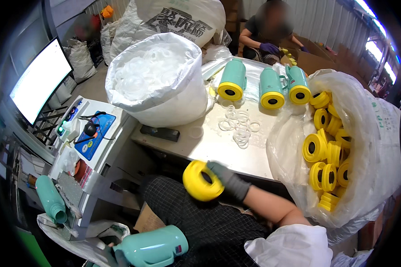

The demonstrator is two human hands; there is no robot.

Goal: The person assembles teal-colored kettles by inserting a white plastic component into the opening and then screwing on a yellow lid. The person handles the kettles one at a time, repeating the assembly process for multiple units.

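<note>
My right hand (229, 180), in a dark grey glove, grips a yellow ring-shaped cap (199, 181) over my lap, just below the metal table's (209, 144) front edge. My left hand (116, 256), also gloved, holds a mint-green flask body (153, 248) lying on its side at the lower edge of the view. Three finished green flasks with yellow caps (267, 86) lie in a row at the table's far side. Clear plastic rings (239, 126) are scattered on the table in front of them.
A clear bag full of yellow caps (327, 151) stands at the right. A big white sack of clear rings (158, 75) sits on the table's left. A white machine (87, 133), a monitor (40, 80) and another green flask body (51, 198) are at the left. Another person works at the back.
</note>
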